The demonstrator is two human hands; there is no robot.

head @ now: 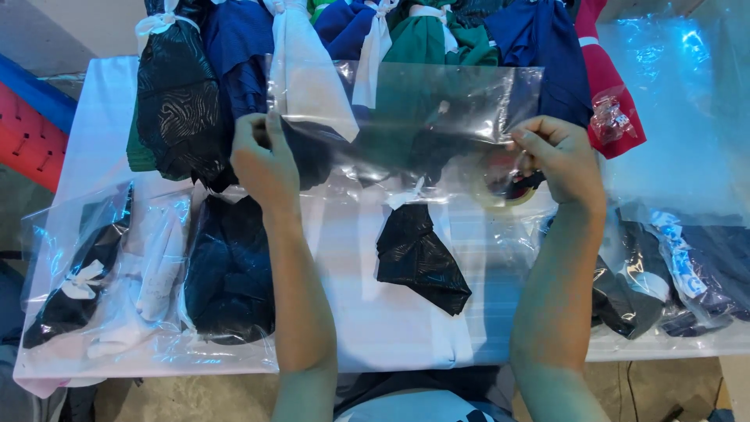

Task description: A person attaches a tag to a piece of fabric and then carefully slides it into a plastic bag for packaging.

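- White surface (pixel 406 312) fills mid-frame, crowded with bagged dark and coloured clothes; those along the top edge are cut off.
- Left hand (pixel 264 160) and right hand (pixel 564 160) each pinch an end of a clear plastic bag (pixel 406 109), stretched at centre.
- Tape roll (pixel 500 187) shows blurred behind the bag.
- Black folded cloth (pixel 418 254) lies below centre.

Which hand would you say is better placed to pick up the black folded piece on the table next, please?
Probably the left hand: both grip the clear plastic bag by its side edges, yet the black folded piece lies slightly nearer the left; the right hand sits over the tape roll.
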